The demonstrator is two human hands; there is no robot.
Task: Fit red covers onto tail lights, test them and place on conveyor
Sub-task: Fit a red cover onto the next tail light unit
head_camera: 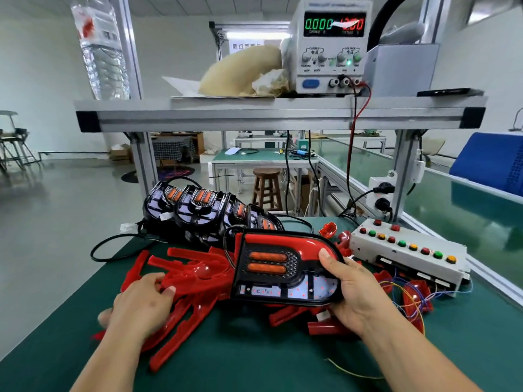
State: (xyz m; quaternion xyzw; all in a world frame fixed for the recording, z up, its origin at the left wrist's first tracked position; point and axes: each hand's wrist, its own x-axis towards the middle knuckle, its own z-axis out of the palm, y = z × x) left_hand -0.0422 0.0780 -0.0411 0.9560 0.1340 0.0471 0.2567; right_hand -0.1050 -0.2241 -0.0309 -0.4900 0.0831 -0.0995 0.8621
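Head view, centre frame: gripping tail light (283, 267) by its right end with right hand (356, 292), above the tabletop (254, 352); curling left hand (141, 302) round one cover (192, 284) in the red pile (169, 257), lower left. Could drag tangled neighbours along, or seat crooked if pressed unaligned.

Near edge of the table (240, 355): bare green mat, open for passage. Centre-left: a heap of red covers (195, 274) lies across the mat. Centre: the held tail light (285, 267) hangs over that heap. Behind: a row of tail lights (198, 205), with a black cable (92, 253) looping toward the left edge. Right: a button box (407, 250) and loose coloured wires (407, 290) lie between mat and conveyor (467, 210). Overhead: a shelf (277, 113) on two posts caps the height.
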